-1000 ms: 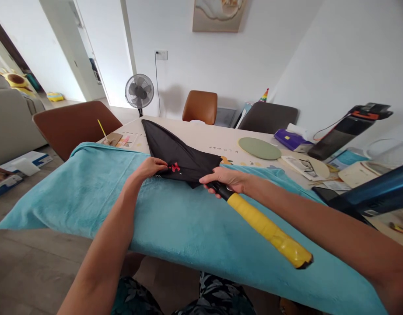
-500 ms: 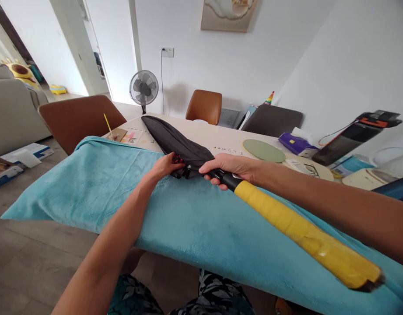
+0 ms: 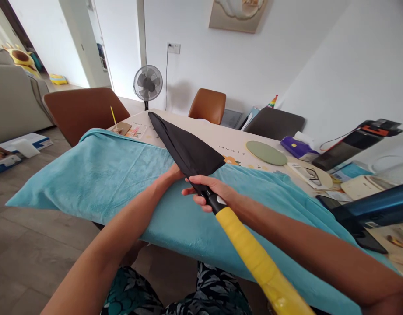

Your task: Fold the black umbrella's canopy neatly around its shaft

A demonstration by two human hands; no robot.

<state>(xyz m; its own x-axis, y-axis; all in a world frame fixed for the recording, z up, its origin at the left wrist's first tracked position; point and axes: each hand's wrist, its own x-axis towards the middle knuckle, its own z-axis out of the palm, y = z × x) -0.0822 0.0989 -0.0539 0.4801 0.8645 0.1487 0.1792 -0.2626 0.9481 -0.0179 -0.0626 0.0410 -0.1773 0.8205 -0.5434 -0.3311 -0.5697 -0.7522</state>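
A black folded umbrella [image 3: 193, 146] lies slantwise over the table, its tip pointing away to the left and its canopy loosely gathered. Its long handle [image 3: 254, 253], wrapped in yellow, runs down toward me at the lower right. My right hand [image 3: 216, 190] is closed around the black part where canopy and handle meet. On the near left side, my left hand [image 3: 175, 172] reaches beneath the canopy and touches it; its fingers are hidden behind the cloth. Under both hands spreads a light blue blanket [image 3: 129, 188].
On the table [image 3: 204, 131] are a green oval mat [image 3: 266, 152], a purple tissue pack [image 3: 298, 148] and glasses [image 3: 311, 174]. A dark bottle [image 3: 348, 146] and a blue cylinder [image 3: 378, 203] stand at the right. Chairs and a fan [image 3: 148, 83] are beyond.
The umbrella has turned, its handle swinging down and left toward me. A canopy flap now spreads to the right. My left hand has slipped from the canopy's near edge to beneath it.
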